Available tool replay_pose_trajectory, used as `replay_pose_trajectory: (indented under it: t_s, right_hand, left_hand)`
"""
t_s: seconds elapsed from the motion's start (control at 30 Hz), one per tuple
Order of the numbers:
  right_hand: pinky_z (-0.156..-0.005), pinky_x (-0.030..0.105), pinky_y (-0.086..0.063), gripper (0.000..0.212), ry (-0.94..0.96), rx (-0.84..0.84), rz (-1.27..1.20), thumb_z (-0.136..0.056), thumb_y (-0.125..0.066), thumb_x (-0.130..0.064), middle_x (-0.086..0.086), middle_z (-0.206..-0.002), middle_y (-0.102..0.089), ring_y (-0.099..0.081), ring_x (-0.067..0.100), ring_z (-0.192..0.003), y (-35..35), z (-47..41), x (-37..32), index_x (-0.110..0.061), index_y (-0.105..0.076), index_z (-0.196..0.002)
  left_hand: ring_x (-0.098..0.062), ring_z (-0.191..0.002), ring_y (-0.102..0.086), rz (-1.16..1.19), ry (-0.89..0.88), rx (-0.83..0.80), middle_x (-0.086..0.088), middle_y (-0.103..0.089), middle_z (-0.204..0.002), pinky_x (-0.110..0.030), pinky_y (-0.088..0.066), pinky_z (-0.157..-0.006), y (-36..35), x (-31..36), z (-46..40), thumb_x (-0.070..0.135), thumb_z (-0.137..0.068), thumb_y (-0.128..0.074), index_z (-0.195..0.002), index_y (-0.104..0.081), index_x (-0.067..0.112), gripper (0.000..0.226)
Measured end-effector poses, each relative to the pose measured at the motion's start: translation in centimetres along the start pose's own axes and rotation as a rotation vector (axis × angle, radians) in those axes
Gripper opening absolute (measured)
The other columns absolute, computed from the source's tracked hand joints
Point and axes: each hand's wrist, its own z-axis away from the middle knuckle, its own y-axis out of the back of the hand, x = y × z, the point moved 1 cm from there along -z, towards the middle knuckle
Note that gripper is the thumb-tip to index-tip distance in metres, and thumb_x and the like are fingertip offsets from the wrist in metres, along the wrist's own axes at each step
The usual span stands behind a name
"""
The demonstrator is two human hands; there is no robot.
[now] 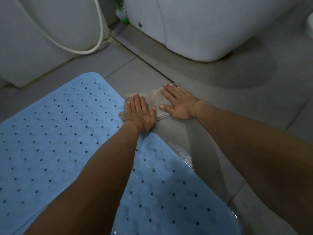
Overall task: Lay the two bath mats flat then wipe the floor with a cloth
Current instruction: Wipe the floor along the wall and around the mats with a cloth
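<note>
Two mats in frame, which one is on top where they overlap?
The blue mat lies on top; the clear mat shows only as a glossy, see-through strip poking out from under its right edge.

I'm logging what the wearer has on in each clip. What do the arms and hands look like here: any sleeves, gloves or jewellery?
Both arms are bare as far up as the picture shows: no sleeves in view. The left hand and right hand wear no gloves, and no rings, watch or bracelets show. The fingernails are short and look unpainted.
</note>
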Motion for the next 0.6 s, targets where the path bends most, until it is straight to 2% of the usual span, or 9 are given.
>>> replay_pose_trajectory:
  t_s: [0.27, 0.6]
  right_hand:
    - [-0.122, 0.032, 0.009, 0.077, -0.037, 0.036, -0.003, -0.099, -0.016, -0.063, 0.001, -0.166, 0.011, 0.013, 0.016, -0.152, -0.4, 2.2, -0.5, -0.018, 0.002, -0.159]
    - [-0.123, 0.034, 0.004, 0.073, -0.100, 0.087, -0.043, -0.100, -0.015, -0.060, 0.001, -0.166, 0.007, 0.010, 0.014, -0.152, -2.9, 13.7, 1.3, -0.019, 0.001, -0.159]
  left_hand:
    - [-0.030, -0.148, 0.021, -0.036, 0.017, -0.039, -0.018, 0.024, -0.159, -0.042, 0.012, -0.120, 0.0, 1.1, 1.5, 0.047, -0.101, -0.006, -0.152, 0.014, 0.002, 0.071]
    - [-0.031, -0.147, 0.021, -0.069, -0.130, -0.019, -0.019, 0.023, -0.158, -0.043, 0.012, -0.120, -2.4, 7.2, 7.3, 0.047, -0.100, -0.006, -0.151, 0.015, 0.000, 0.072]
